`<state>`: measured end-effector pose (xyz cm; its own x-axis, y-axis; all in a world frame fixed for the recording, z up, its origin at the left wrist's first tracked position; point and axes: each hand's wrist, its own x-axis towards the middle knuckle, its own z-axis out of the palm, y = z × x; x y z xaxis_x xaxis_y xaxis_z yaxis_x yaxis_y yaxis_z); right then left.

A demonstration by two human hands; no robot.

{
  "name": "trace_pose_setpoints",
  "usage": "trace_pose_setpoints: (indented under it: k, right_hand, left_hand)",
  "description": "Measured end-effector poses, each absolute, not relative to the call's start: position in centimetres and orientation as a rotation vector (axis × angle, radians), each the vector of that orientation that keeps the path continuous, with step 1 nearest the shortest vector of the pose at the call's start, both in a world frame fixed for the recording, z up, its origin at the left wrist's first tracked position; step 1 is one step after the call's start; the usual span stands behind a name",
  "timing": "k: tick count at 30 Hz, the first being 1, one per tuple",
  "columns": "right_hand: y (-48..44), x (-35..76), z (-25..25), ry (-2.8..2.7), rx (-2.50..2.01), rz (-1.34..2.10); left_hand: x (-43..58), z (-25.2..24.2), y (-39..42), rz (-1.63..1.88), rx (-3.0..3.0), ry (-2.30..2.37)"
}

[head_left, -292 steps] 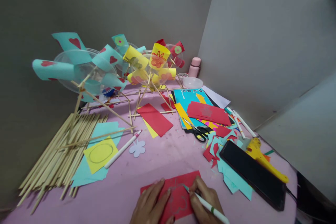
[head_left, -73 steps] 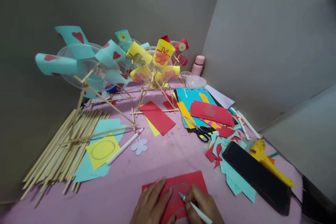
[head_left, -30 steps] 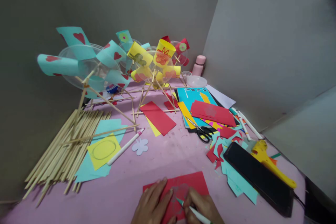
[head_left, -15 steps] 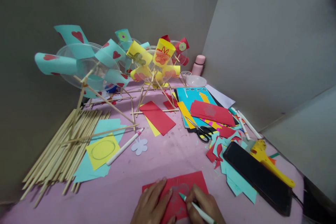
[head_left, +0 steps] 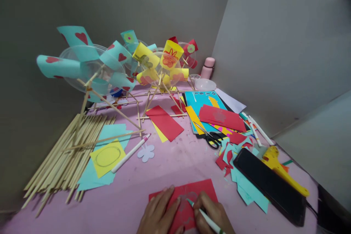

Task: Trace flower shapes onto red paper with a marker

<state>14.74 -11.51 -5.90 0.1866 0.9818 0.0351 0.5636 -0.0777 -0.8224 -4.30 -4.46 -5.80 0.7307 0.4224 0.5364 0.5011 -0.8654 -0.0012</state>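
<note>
A red sheet of paper (head_left: 204, 187) lies at the front edge of the view, with a faint outline drawn on it. My left hand (head_left: 158, 214) rests flat on its left side, fingers stretched out. In my right hand (head_left: 210, 212) is a white marker with a green tip (head_left: 207, 219), its point touching or just over the outline on the paper. Beyond the sheet lies a white flower-shaped cutout (head_left: 146, 153). Left of that cutout, a white marker with a pink end (head_left: 131, 153) leans against a yellow square with a drawn circle (head_left: 107, 158).
Pinwheels of blue paper (head_left: 82, 49) and yellow paper (head_left: 171, 53) stand on stick frames at the back. Many thin sticks (head_left: 63, 153) lie left. Rightward are scissors (head_left: 212, 139), red paper pieces (head_left: 221, 117), a black phone (head_left: 270, 186), a yellow glue gun (head_left: 285, 175) and a pink bottle (head_left: 207, 68).
The marker tip has shifted very slightly up and left along the outline. My left hand stays in place on the red paper.
</note>
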Motion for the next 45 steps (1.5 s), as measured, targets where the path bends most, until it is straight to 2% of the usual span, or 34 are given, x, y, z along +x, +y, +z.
trace_pose_setpoints:
  k: [14,38,45]
  right_hand:
    - [-11.58,14.52,-6.21,-1.277,-1.780,0.725]
    - [-11.79,14.41,-5.67,-1.299,-1.641,0.803]
    - [-11.59,14.38,-5.55,-1.240,-1.761,0.770]
  left_hand:
    - [-4.19,-5.97,-4.48,-0.807,-2.778,-0.721]
    - [-4.70,-6.63,-4.53,-0.723,-2.774,-0.724]
    - [-4.26,-6.18,-4.45,-0.755,-2.747,-0.706]
